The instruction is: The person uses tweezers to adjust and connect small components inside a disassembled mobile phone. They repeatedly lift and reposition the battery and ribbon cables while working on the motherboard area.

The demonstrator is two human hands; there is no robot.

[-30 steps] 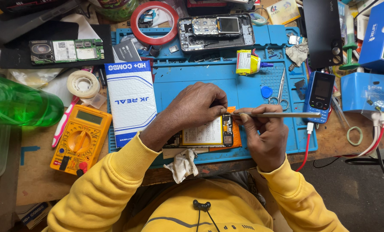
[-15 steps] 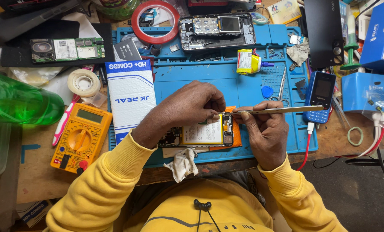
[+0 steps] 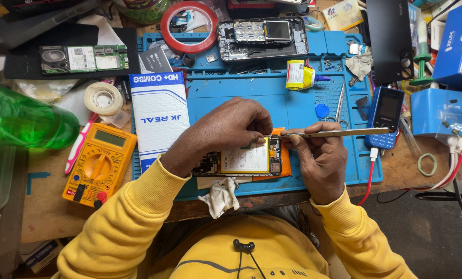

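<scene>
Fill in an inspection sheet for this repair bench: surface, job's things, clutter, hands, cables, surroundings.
Surface: blue silicone repair mat on a wooden bench.
Job's things: opened phone with its back off; thin metal tweezers.
Clutter: yellow multimeter, red tape ring, white carton, green plastic bottle, second stripped phone.
Hands: left hand presses on the opened phone; right hand holds the tweezers.
Cables: red cable plugged into a blue keypad phone.
Surroundings: nothing seen.

Yellow multimeter point(image 3: 99, 165), green bottle point(image 3: 24, 117)
</scene>
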